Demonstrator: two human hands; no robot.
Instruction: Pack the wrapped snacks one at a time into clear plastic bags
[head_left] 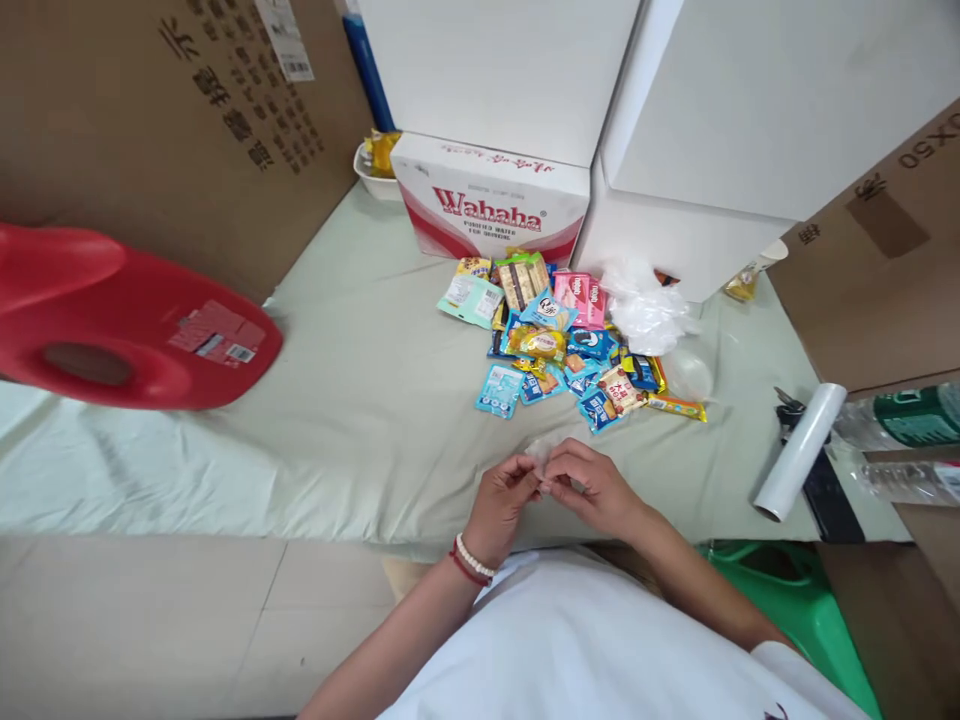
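Observation:
My left hand [502, 505] and my right hand [589, 485] meet over the front edge of the table, fingertips pinched together. Between them is a thin, see-through plastic bag [541, 448], crumpled and partly hidden by the fingers. Just beyond lies a pile of small wrapped snacks [544, 345] in blue, yellow, pink and green packets. A bundle of white plastic bags [645, 305] rests against the pile's right side, and a clear rounded plastic piece [688, 372] sits below it.
A Wahaha carton [491, 205] stands behind the snacks. To the left lies a big red jug [135, 320]. On the right are a white roll [801, 452], a black flat object [832, 500] and plastic bottles [907, 418]. A green stool [810, 610] stands below.

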